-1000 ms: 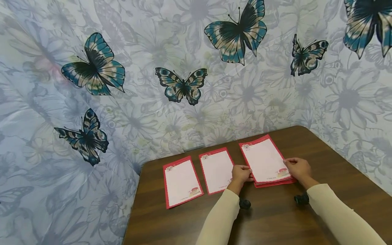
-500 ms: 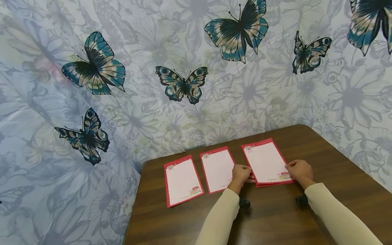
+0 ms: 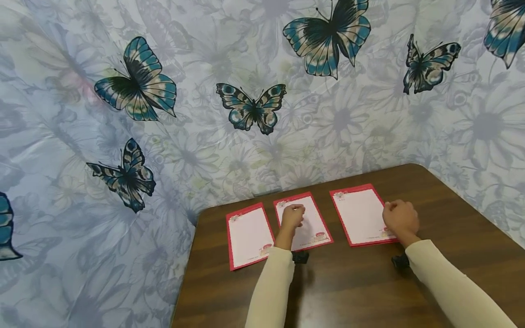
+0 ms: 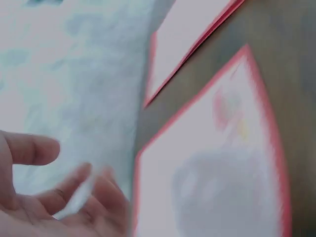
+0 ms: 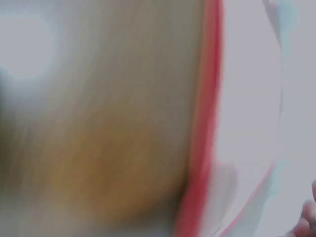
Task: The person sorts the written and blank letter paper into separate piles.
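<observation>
Three lots of red-bordered white note paper lie in a row on the table: left paper, middle paper and right stack. Above the middle paper, my left hand hovers with nothing in it; in the left wrist view its thumb and loosely bent fingers stand apart. My right hand is at the right stack's lower right edge, covering part of it, with fingers curled in. In the right wrist view only blurred fingertips show at the edge, apart from the stack, with no sheet visible in them.
The brown wooden table has a rounded far corner. Behind it rises a wall covering with butterflies and flowers. A small black wrist device sits under the left wrist, another device under the right.
My left hand has left the right stack's left edge and moved left, over the middle paper. My right hand has stayed by the stack's right edge, its fingers drawn in. The stack now looks neater.
</observation>
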Demonstrator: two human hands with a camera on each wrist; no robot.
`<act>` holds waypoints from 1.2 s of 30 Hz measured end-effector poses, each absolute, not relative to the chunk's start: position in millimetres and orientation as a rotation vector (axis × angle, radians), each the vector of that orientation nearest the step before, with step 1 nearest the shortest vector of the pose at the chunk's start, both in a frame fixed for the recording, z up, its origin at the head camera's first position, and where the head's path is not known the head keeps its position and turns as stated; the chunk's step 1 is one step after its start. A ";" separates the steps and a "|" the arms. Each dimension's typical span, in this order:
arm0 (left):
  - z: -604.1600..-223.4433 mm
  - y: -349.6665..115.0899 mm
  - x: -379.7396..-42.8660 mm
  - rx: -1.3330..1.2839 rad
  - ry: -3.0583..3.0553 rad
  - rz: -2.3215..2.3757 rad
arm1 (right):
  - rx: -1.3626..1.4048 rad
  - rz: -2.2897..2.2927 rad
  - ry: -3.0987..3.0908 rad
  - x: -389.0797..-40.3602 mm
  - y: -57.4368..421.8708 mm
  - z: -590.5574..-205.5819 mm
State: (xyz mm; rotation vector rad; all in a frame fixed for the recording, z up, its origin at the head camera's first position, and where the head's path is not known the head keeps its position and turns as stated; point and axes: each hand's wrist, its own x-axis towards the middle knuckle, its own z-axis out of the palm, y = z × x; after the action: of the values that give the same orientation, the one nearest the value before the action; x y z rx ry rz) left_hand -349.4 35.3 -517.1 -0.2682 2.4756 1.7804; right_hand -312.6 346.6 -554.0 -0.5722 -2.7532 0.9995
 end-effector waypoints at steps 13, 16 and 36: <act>-525.8 -36.2 -336.5 -0.308 2.344 1.642 | 0.086 1.215 -3.180 -335.9 220.9 -534.1; -530.5 -37.4 -333.5 -0.327 2.260 1.730 | 0.025 1.245 -3.195 -338.1 209.7 -538.3; -535.2 -37.3 -332.3 -0.463 2.197 1.822 | -0.402 1.809 -2.995 -343.8 178.9 -554.0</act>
State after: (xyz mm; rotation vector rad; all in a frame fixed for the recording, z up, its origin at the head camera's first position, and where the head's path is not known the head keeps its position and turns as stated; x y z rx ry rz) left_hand -332.3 -37.3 -535.2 -0.4628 2.1968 1.8223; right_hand -343.8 178.9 -554.0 -0.4019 -2.9955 1.8095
